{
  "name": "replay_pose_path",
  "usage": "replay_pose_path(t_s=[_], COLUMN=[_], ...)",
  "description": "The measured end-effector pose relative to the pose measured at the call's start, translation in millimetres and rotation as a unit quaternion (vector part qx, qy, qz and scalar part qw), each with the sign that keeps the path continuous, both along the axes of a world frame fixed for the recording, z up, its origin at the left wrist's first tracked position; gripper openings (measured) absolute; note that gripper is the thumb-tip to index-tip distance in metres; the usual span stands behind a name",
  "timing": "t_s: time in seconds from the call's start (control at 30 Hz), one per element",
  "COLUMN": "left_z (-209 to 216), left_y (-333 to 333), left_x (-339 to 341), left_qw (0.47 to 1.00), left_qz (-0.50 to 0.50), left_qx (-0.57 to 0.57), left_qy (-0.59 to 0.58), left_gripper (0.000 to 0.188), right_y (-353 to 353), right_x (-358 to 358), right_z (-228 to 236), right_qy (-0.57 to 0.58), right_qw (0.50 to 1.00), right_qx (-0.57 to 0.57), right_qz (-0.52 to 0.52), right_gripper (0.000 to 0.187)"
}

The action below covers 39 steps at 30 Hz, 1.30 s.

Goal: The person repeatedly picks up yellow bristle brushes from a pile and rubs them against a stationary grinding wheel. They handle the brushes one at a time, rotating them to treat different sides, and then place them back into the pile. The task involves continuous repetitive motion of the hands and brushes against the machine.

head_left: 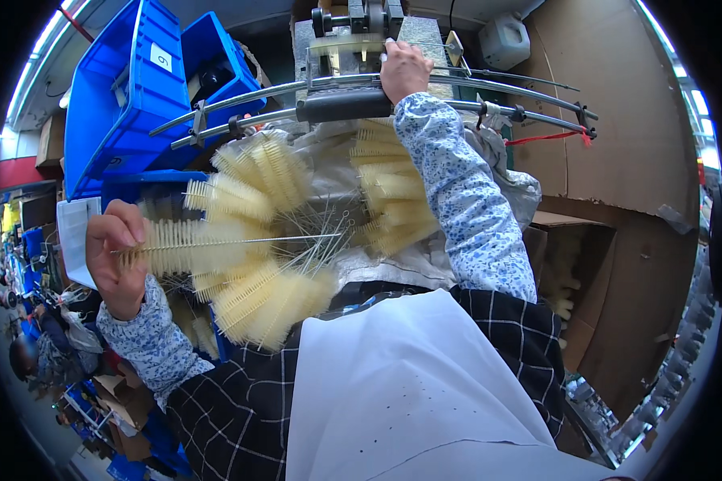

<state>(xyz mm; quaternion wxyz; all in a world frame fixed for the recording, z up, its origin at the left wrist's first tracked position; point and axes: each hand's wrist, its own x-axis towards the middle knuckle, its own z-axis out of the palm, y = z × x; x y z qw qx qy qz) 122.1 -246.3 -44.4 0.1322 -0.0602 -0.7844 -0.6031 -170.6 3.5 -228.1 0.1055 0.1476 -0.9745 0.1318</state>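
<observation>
My left hand (119, 252) grips a pale bristle bottle brush (188, 244) by its bristled end, with the twisted wire stem pointing right over the pile. At the machine (341, 56) at the far middle, my right hand (407, 70) reaches over the metal rails with its fingers curled down. What those fingers hold is hidden. Beside them, a pale bristly strip (346, 45) lies in the machine, slightly blurred. Between my arms, several cream bottle brushes (269, 309) lie fanned in a ring with their wire stems toward the middle. More brushes (389, 188) lie beside my right forearm.
Blue plastic bins (120, 88) stand at the far left. Long curved metal rails (529, 114) cross in front of the machine, with a red ribbon (549, 138) at the right end. Large cardboard (610, 104) fills the right side. A white jug (505, 42) stands behind.
</observation>
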Motion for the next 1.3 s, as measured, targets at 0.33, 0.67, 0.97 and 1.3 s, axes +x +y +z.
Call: replay_pose_path(t_s=[0.33,0.67,0.97,1.3], left_z=[2.1,-4.4,1.2,-20.9], left_y=[17.4,18.9,33.6,95.6], left_x=[-11.4,-4.5,-24.9,-56.7], left_qw=[0.997,0.995,0.985,0.972], left_qz=[0.0,-0.008,-0.115,-0.193], left_qx=[-0.055,-0.055,-0.069,-0.057], left_qy=[-0.05,-0.079,-0.105,-0.119], left_gripper=[0.03,0.033,0.033,0.034], right_y=[55.2,165.6,211.8,121.8], right_x=[-17.7,-79.4,-92.2,103.7], right_z=[-0.3,-4.6,14.0,127.2], right_qy=[0.019,-0.073,-0.086,-0.485], right_qw=[1.0,0.992,0.988,0.75], right_qx=[0.006,-0.086,-0.022,-0.226], right_qz=[-0.004,0.055,0.126,0.389], right_gripper=[0.023,0.032,0.023,0.03])
